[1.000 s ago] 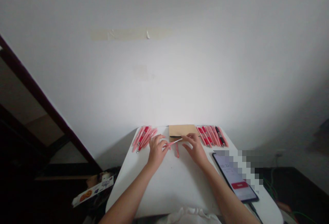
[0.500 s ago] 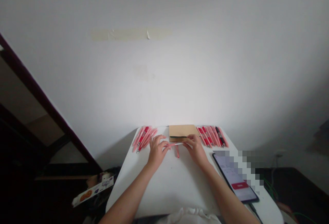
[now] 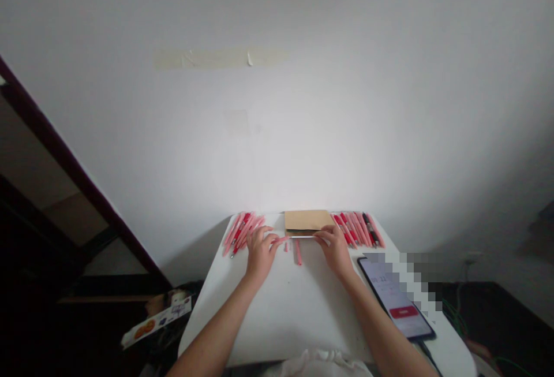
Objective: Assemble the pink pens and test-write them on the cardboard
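My left hand (image 3: 259, 256) pinches a short pink pen barrel (image 3: 283, 239) between thumb and fingertips. From its right end a thin white pen refill (image 3: 302, 236) runs level across to my right hand (image 3: 336, 254), whose thumb and fingers are closed on the far end. Whether the refill's left tip sits inside the barrel or only touches it, I cannot tell. Below, on the white table, lie another pink pen part (image 3: 298, 253) and a small pink piece (image 3: 286, 246). Just behind the refill is a brown paper pad or packet (image 3: 308, 219) with a dark slit along its front.
Pink and red pens (image 3: 240, 232) lie in a group at the table's back left. A second group of pens (image 3: 354, 230), one of them black, lies at the back right. A phone (image 3: 396, 299) with a cable rests by the right edge. The wall (image 3: 303, 105) stands directly behind.
My hands have drawn slightly apart, and more of the white refill shows between them. The small pink piece on the table has come into view beside my left fingertips.
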Action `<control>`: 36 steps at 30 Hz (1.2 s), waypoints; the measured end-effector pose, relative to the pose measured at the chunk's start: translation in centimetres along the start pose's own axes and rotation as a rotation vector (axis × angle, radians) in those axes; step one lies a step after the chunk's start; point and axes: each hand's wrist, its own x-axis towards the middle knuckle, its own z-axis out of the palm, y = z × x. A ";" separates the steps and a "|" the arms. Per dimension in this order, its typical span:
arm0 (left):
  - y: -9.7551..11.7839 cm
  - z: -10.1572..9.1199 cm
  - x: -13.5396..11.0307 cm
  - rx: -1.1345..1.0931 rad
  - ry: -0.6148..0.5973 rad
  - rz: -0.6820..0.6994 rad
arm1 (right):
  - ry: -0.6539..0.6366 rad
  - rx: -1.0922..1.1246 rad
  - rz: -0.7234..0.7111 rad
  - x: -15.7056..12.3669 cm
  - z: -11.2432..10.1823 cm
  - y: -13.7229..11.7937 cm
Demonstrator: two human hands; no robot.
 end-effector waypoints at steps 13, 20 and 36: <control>0.0 -0.5 0.2 0.050 0.008 -0.090 | 0.033 0.030 0.049 0.1 -0.2 0.5; 0.4 -0.7 0.1 0.113 -0.016 -0.170 | 0.037 0.025 0.054 0.1 -0.2 0.6; 0.7 -0.3 -0.3 0.252 -0.056 -0.258 | 0.024 0.034 0.053 0.0 -0.1 0.2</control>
